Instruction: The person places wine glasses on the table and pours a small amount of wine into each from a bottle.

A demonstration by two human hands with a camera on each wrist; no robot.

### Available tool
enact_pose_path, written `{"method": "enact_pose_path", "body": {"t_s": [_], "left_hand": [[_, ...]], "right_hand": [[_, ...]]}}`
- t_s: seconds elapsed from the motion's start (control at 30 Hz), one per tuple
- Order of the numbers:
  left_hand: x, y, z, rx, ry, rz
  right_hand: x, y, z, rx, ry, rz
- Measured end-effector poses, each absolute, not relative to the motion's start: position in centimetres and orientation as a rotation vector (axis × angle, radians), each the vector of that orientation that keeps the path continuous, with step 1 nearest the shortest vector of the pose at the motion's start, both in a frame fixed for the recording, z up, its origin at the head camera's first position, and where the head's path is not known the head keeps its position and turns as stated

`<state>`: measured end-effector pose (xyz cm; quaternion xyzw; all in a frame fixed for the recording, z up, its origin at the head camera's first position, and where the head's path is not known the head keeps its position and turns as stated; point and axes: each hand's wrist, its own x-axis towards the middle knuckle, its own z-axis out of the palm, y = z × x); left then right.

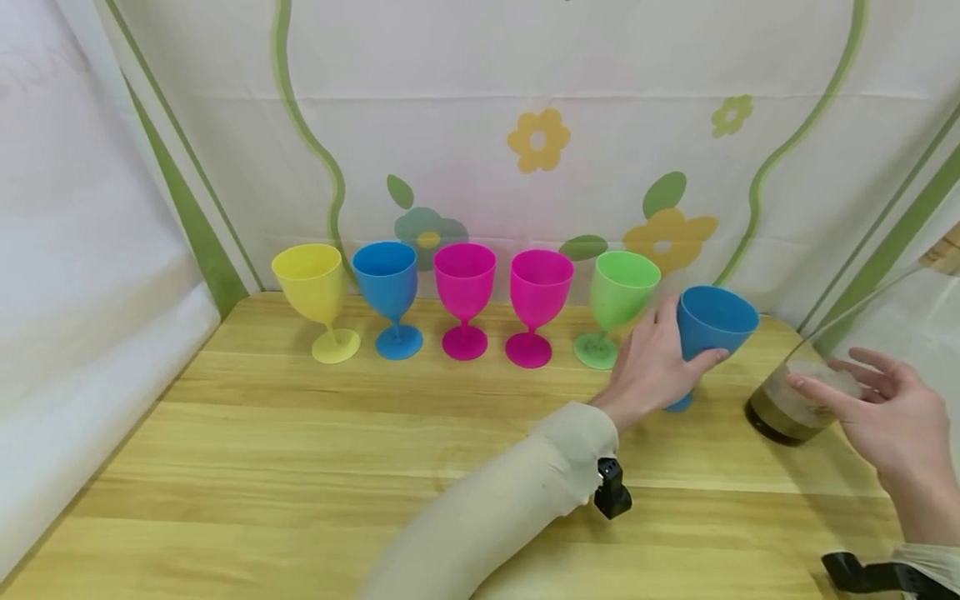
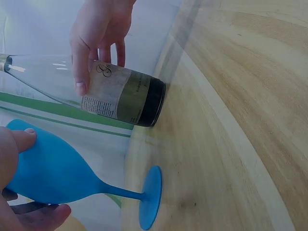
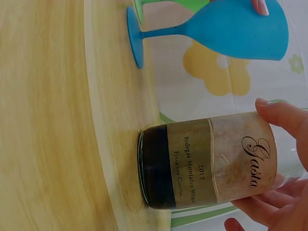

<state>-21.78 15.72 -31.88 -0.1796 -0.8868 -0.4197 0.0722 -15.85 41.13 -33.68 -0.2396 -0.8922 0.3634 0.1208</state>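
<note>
My left hand (image 1: 652, 358) grips the bowl of a blue plastic goblet (image 1: 718, 321) at the right end of a row of goblets. In the left wrist view the stem and round foot of this blue goblet (image 2: 57, 168) show; I cannot tell whether the foot touches the table. To its right stands a clear glass wine bottle (image 1: 783, 408) with a cork and a dark base. Around its labelled body my right hand (image 1: 896, 417) holds the bottle, thumb on one side and fingers on the other. The label on the bottle (image 3: 192, 163) reads "Gasta" and 2017.
Along the back of the wooden table (image 1: 300, 483) stand a yellow goblet (image 1: 311, 287), another blue goblet (image 1: 386, 283), two magenta goblets (image 1: 465, 283) and a light green goblet (image 1: 622, 287). Behind them hangs a white flowered curtain (image 1: 450, 125). White cloth (image 1: 90, 292) borders the left side.
</note>
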Motion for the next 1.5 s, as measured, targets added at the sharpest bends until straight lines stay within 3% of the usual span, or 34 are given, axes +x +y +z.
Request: {"method": "enact_pose_path", "body": {"t_s": [1.1,1.5], "left_hand": [[-20.2,8.8,-31.0,-0.711,-2.673,-1.144],[-19.8,7.6,-31.4,-0.725,-2.655,-1.123]], "right_hand": [[-16.4,40.3,-33.5,-0.628,-2.627,0.980],[-16.3,43.2,-35.5,-0.253,-2.614,1.104]]}}
